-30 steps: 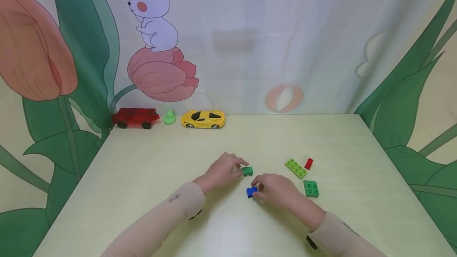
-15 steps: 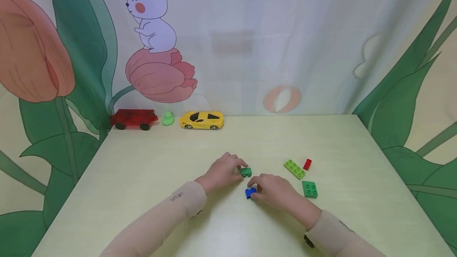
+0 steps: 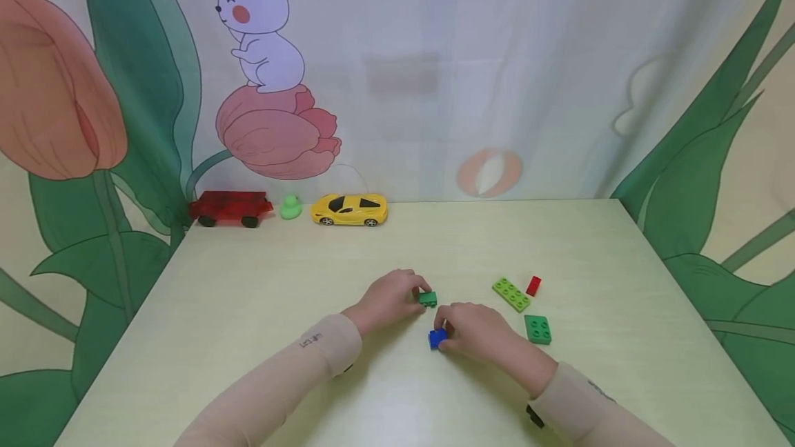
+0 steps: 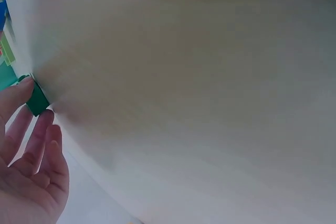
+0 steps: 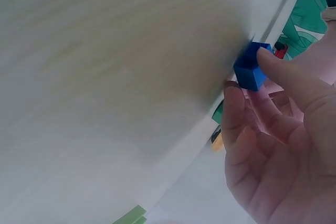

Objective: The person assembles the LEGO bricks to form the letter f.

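My left hand [image 3: 390,297] pinches a small green building brick [image 3: 428,299] between thumb and fingers at the middle of the table. In the left wrist view the thumb lies on one side of that green brick [image 4: 38,101], with fingertips at its other side. A blue building brick [image 3: 437,339] is just nearer to me, pinched by the thumb and fingers of my right hand [image 3: 477,331]. The right wrist view shows the blue brick [image 5: 252,66] with its hollow side visible. A short gap separates the two bricks.
To the right lie a lime-green long brick [image 3: 512,294], a small red brick [image 3: 533,286] and a square green brick [image 3: 537,330]. Along the table's back edge stand a red toy wagon [image 3: 230,208], a green toy duck [image 3: 290,207] and a yellow toy car [image 3: 350,210].
The left fingers have come closer around the green brick. The blue brick has turned slightly in my right hand, and the whole head view has shifted a little.
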Available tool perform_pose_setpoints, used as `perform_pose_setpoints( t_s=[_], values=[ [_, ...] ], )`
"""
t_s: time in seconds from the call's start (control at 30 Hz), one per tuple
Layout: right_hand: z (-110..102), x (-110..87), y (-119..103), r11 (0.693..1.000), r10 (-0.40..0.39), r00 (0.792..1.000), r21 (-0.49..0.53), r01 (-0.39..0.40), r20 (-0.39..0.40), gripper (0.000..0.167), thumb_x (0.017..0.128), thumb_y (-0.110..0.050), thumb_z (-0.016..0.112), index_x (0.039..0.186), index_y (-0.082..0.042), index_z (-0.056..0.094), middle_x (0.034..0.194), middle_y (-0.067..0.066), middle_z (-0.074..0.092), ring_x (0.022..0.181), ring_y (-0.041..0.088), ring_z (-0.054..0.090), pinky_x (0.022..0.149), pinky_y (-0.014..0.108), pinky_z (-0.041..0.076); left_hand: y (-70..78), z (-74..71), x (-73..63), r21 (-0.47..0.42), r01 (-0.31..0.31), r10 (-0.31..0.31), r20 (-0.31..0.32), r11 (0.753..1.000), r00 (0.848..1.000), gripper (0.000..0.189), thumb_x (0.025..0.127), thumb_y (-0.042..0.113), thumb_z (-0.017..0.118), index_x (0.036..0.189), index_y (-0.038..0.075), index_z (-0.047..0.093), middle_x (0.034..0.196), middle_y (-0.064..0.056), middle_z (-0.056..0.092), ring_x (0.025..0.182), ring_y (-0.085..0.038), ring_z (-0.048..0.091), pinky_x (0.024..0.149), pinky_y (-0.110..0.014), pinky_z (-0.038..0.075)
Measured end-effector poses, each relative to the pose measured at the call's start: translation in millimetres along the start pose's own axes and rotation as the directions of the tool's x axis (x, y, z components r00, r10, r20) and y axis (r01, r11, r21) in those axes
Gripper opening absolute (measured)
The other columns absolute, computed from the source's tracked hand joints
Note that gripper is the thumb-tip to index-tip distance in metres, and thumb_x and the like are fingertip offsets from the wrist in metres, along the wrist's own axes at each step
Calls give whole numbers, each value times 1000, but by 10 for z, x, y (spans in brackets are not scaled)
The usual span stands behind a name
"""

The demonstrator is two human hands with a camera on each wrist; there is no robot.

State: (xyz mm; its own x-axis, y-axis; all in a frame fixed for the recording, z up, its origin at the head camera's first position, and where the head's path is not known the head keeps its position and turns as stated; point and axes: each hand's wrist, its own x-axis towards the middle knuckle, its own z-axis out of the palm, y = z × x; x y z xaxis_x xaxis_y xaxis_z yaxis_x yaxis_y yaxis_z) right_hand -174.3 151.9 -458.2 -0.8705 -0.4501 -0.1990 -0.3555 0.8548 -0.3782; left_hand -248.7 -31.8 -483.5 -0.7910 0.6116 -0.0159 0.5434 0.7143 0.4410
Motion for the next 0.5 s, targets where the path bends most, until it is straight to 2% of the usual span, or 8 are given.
perform_pose_setpoints(
  t_s=[0.23,0.5],
  values=[
    [-2,-25,10,1000,-2,1000,14,2,21,28,78,-21,82,93,-18,59,77,-8,59,69,11,52,66,30,46,-18,-14,-26,-78,43,-41,26,996,999,28,89,25,71,115,15,70,92,8,58,83,-9,55,77,-24,46],
    [-23,-51,11,999,4,998,32,-6,59,32,75,-23,85,99,-19,64,82,-9,62,74,10,56,70,34,47,-54,-28,-56,-84,68,-67,14,994,998,28,95,29,62,117,13,69,96,6,56,83,-9,53,76,-25,46]
  ],
)
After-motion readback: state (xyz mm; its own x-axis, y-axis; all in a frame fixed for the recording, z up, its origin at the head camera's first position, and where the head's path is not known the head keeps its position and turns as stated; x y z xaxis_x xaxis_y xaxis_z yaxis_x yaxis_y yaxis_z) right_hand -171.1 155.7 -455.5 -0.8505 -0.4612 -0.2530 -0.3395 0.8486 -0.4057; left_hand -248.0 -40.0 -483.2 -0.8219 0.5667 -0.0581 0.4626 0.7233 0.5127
